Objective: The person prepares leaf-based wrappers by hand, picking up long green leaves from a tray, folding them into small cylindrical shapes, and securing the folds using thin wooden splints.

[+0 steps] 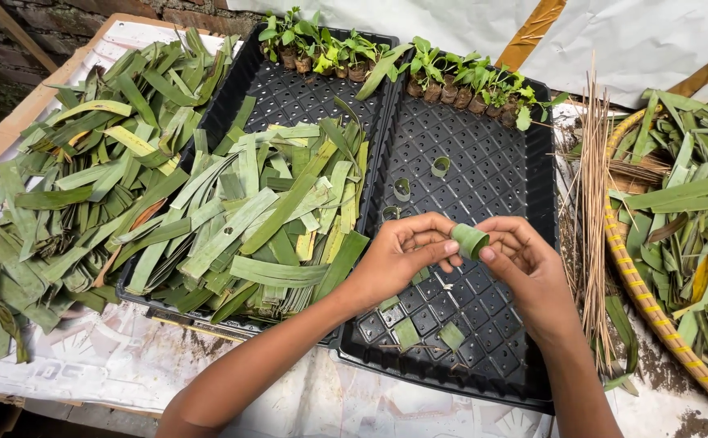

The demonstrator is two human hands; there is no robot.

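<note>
Both hands meet over the right black tray (500, 162). My left hand (398, 255) and my right hand (520, 259) together pinch a green leaf strip rolled into a small ring (469, 240), held between fingers and thumbs a little above the tray. Three finished leaf rings (402, 189) stand on the tray beyond my hands. Short cut leaf bits (406, 332) lie on the tray under my left wrist. Small seedlings in leaf pots (459, 85) line the tray's far edge.
A left black tray (289, 97) holds a heap of cut leaf strips (264, 219). More leaves (86, 170) pile at the far left. A bundle of thin sticks (593, 203) lies right of the trays, beside a woven basket (638, 284) of leaves.
</note>
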